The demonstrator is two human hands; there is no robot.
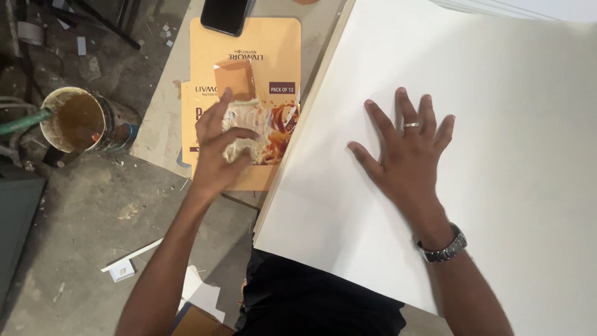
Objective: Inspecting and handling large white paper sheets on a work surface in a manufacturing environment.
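Observation:
My right hand (407, 146) lies flat with its fingers spread on a large white sheet (497, 205) that tops a stack of sheets. A ring is on one finger and a metal watch (443, 247) is on the wrist. My left hand (217, 146) grips a crumpled whitish cloth wad (244, 127) over a flattened orange printed carton (261, 62), just left of the stack's edge.
A black phone (225, 15) lies at the carton's top edge. A dirty tin with brown liquid (78, 119) stands on the concrete floor to the left, beside a green hose. Paper scraps (127, 264) litter the floor. My dark trousers (311, 302) show below the sheets.

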